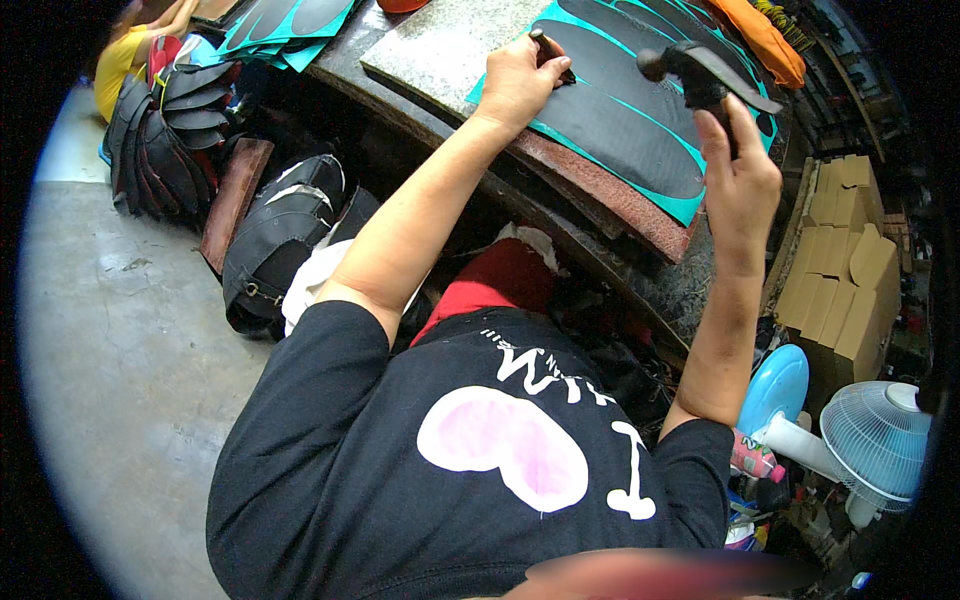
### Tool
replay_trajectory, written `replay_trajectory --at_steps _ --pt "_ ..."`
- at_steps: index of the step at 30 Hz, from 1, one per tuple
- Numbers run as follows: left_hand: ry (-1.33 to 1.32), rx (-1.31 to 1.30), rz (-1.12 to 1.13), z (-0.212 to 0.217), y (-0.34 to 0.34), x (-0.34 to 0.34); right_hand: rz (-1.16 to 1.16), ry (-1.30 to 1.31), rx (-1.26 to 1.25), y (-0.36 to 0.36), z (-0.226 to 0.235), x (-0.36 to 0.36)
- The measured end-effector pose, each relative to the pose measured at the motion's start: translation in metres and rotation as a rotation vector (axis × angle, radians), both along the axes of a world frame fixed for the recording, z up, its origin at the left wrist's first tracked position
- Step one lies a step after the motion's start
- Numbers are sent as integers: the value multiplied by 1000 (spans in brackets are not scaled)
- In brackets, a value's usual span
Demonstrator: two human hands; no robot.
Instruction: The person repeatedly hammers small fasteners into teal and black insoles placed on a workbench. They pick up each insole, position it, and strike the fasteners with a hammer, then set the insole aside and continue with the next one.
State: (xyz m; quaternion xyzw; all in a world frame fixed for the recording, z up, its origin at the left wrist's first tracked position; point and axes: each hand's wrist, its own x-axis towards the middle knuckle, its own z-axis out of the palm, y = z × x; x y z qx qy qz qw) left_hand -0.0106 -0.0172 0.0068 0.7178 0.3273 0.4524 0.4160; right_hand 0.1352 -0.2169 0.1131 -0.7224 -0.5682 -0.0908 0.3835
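Left hand point(520, 85) grips one punch-like tool point(540, 42) above black-and-teal sheeting point(622, 125); right hand point(741, 180) grips one hammer point(704, 76).

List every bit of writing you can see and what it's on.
I'm not copying wording out; here's where it stands.
Black T-shirt: white letters near a pink, white-edged heart.
Pink bottle by the fan: pale mark, too small to read.
Hammer, teal-and-black sheets, brown cartons: none I can make out.
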Motion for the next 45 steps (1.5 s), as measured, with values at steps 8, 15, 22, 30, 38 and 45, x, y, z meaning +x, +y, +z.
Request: replay_trajectory --at_steps 8,15,22,30,38,45 --pt "273 646 57 10 -19 13 -12 -183 -126 16 -7 -17" --pt "-87 -54 -47 -3 -4 12 -71 -102 27 -3 -4 7" --pt "187 533 57 5 -25 20 77 -55 272 1 5 -16" --pt "-89 47 14 -4 -12 25 -115 7 -37 -8 -12 12" --pt "208 596 -11 4 -23 28 100 -77 270 -9 2 -14" --pt "-144 -65 -109 -2 -15 30 -123 26 -64 -15 -13 8"
